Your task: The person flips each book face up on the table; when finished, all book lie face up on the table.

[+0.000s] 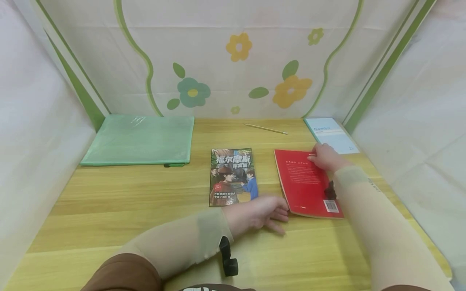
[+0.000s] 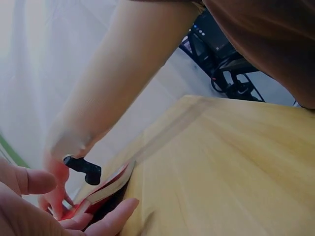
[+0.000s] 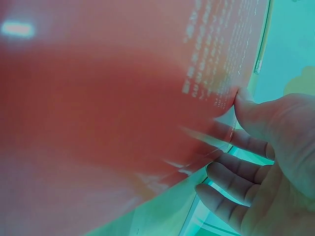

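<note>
Two hands, right hand [image 1: 326,157] grip at red book [image 1: 306,184] far corner

— What's at the left hand [image 2: 59,216]?
— A red book [image 2: 106,189], its near corner raised off the table [image 2: 231,167]; the fingers [image 2: 115,216] lie straight beside and beneath it.
— And beyond it?
— The right hand [image 2: 54,189] touches the book's far end, a black strap piece [image 2: 82,167] just above.

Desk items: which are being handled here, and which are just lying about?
In hand: red book, gripped at its far corner by the right hand, left hand touching its near corner.

Lying about: illustrated book, green folder, pencil, blue booklet.
</note>
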